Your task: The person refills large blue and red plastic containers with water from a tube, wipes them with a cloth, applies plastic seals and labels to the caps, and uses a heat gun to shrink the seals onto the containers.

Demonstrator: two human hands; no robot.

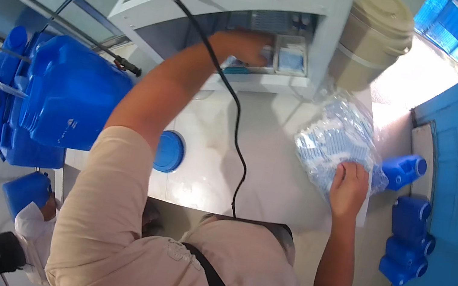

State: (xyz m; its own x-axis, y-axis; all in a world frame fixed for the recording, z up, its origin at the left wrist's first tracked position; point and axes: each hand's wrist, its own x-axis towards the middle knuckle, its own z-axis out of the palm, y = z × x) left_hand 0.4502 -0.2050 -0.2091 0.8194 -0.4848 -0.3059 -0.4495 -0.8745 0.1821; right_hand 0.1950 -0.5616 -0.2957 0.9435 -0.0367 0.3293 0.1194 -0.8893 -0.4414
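Note:
My left hand (pixel 252 48) reaches into the opening of a white shelf unit (pixel 330 37) at the back of the table. Motion blurs it, so its grip cannot be made out. Just right of its fingers stands a small white tray (pixel 275 61) holding blue-and-white packets (pixel 291 57). My right hand (pixel 350 183) rests with curled fingers on the near right side of a clear plastic bag (pixel 336 134), gripping it. Many blue-and-white printed pieces fill the bag, which lies on the white tabletop (pixel 272 160).
A black cable (pixel 238 112) crosses the table. On the left are a blue lid (pixel 170 152) and large blue jerrycans (pixel 77 93). A beige lidded bucket (pixel 370 34) stands at back right. Smaller blue containers (pixel 407 239) line the right floor. Another person (pixel 28 236) is at lower left.

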